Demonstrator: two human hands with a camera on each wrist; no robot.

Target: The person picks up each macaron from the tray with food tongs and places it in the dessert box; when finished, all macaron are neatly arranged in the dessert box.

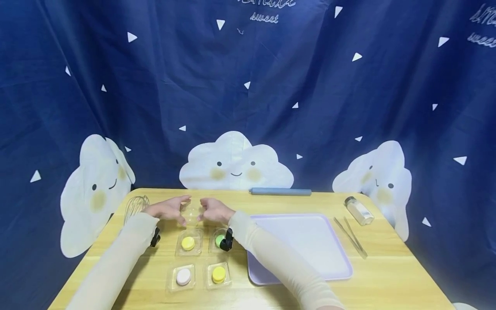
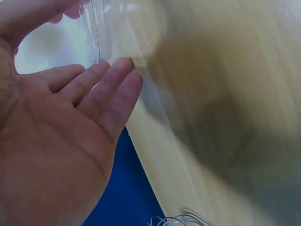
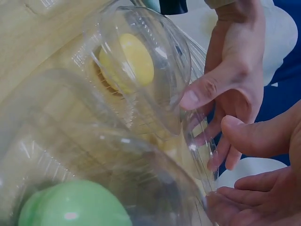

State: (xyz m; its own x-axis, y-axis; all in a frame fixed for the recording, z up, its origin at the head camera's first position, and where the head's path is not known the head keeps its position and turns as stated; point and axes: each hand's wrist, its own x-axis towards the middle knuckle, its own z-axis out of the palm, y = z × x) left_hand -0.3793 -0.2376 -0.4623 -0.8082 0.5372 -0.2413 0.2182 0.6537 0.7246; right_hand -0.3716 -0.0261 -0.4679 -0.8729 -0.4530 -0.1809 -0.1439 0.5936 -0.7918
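Several clear plastic boxes with open lids stand on the table, each holding a round macaron-like piece: yellow [image 1: 187, 243], green [image 3: 75, 207], pale pink [image 1: 183, 277] and another yellow [image 1: 218, 274]. Beyond the back pair, my left hand [image 1: 168, 209] and right hand [image 1: 216, 211] face each other. Clear plastic [image 1: 191, 214] shows between them. Fingers of the left hand [image 2: 61, 127] stretch out straight beside the plastic. In the right wrist view, the right hand's thumb and fingers are spread apart, fingertips at the plastic edge. Whether either hand touches it firmly is unclear.
A wire whisk [image 1: 135, 207] lies left of the left hand. The lilac tray [image 1: 253, 277] sits under the right forearm. Further right are metal tongs [image 1: 350, 237] and a dark-capped jar [image 1: 359, 211]. A blue rolling pin [image 1: 280, 191] lies at the back edge.
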